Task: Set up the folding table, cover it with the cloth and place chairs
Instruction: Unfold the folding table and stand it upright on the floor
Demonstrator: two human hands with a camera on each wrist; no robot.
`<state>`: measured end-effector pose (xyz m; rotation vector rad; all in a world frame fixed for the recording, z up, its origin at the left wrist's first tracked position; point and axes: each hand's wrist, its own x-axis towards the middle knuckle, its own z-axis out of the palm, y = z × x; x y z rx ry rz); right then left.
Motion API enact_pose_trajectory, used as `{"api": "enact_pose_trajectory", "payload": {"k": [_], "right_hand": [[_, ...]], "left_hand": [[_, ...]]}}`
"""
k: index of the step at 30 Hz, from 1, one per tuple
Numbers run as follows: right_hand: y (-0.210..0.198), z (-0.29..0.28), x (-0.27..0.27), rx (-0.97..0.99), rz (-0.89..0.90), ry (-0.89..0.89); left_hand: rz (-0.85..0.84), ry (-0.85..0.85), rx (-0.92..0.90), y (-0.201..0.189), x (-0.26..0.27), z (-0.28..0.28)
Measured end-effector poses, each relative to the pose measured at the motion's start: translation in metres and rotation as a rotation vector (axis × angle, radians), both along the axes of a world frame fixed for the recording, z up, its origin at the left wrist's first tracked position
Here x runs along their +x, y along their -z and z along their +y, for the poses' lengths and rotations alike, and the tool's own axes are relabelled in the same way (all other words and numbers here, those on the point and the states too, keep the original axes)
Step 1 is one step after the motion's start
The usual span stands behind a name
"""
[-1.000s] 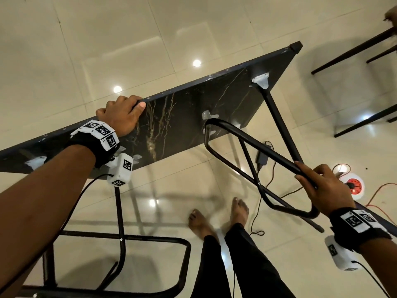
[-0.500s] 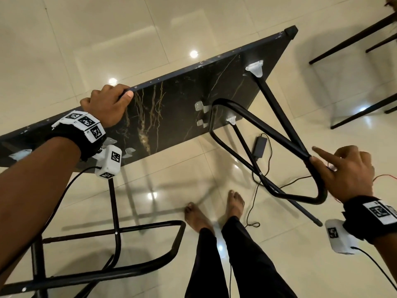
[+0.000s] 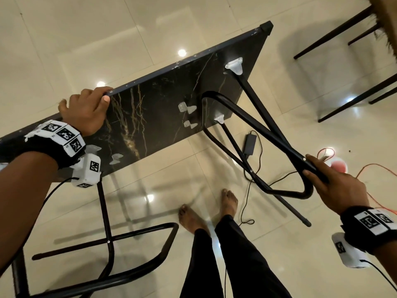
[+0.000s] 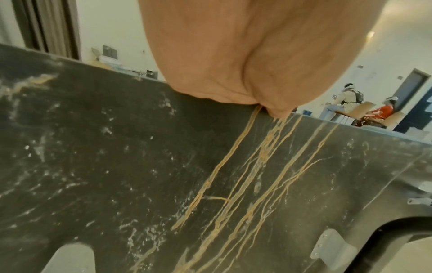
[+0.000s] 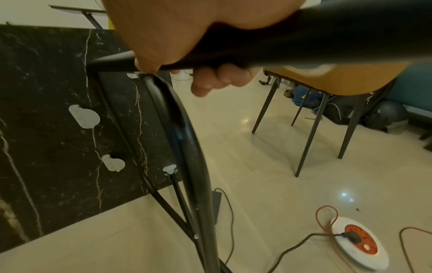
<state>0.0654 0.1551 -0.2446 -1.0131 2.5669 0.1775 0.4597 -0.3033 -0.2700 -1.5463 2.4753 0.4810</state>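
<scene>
Tabletop (image 3: 163, 117): tilted on edge in front of the person, underside facing them, running from near left to far right.
Left hand (image 3: 86, 112): on the tabletop's upper edge, left of centre.
Right leg frame (image 3: 253, 134): hinged out from the underside at the right end, reaching toward the person.
Right hand (image 3: 335, 188): wrapped around the right leg frame near its outer bend.
Left leg frame (image 3: 107, 244): below the left hand, swung out over the floor.
Feet (image 3: 208, 209): on the floor between the two leg frames.
Power adapter (image 3: 250, 144): on the floor behind the right leg frame.
Extension socket (image 5: 360, 242): on the floor, right of the adapter.
Chair (image 5: 327, 81): far right, beyond the table's right end.
</scene>
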Motion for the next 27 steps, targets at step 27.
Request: {"api": "enact_pose_trajectory", "payload": {"k": [27], "right_hand": [[0.001,-0.016,0.051,-0.103,-0.211,0.025]], "left_hand": [[0.014,0.251,-0.166,0.017,-0.086,-0.023]]}}
